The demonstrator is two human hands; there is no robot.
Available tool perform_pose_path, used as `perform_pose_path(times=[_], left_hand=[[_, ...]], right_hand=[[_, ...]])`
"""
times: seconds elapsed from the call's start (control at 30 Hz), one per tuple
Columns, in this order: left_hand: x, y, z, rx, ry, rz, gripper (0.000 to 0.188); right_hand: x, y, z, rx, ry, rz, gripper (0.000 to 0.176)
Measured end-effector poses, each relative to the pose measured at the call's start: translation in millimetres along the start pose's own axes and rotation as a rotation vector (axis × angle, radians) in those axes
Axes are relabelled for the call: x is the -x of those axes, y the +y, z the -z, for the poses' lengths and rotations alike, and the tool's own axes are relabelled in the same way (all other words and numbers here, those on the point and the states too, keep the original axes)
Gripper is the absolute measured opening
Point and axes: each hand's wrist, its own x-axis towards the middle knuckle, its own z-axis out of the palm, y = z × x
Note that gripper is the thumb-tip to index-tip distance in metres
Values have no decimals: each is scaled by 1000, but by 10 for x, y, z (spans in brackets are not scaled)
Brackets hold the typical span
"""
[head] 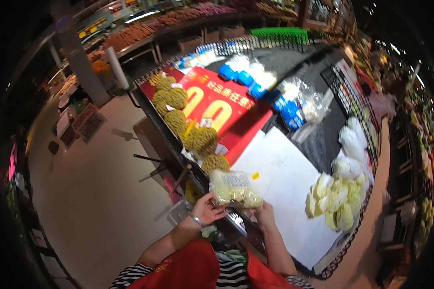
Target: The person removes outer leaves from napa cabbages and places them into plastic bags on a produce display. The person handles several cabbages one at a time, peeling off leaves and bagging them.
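A clear plastic bag of pale green vegetables (237, 189), with printing on its upper face, is held in front of me over the table's near edge. My left hand (208, 210), with a metal band at the wrist, supports its left lower side, palm up and fingers partly spread. At the right lower corner my right hand (263, 214) grips the bag; some of its fingers are hidden. Just beyond the bag lies a round, bumpy yellow-green bundle (215, 163), one of several in a row. A white board (280, 166) lies to the right.
Pale cabbage leaves (334, 202) are heaped at the right, beside white plastic bags (352, 135). A red printed sign (217, 97) covers the table's left part. Blue-and-white packages (289, 104) lie farther back. Black netting (365, 204) edges the table. A crate (88, 123) stands on the left floor.
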Motion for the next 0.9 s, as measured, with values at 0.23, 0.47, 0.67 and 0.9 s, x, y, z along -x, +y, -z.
perform_pose_path(times=[0.23, 0.47, 0.67, 0.9], left_hand=[[126, -5, -122, -800, 293, -873, 66], [56, 536, -224, -2148, -384, -1270, 89], [-236, 618, -136, -1910, -493, -1482, 64], [-219, 614, -315, -1747, -354, -1473, 44]], right_hand=[[-20, -252, 289, -456, -334, -208, 56], [-126, -310, 86, -166, -238, -213, 50], [-154, -321, -111, -108, -77, -160, 45], [-86, -378, -139, -8, -106, -25, 60]])
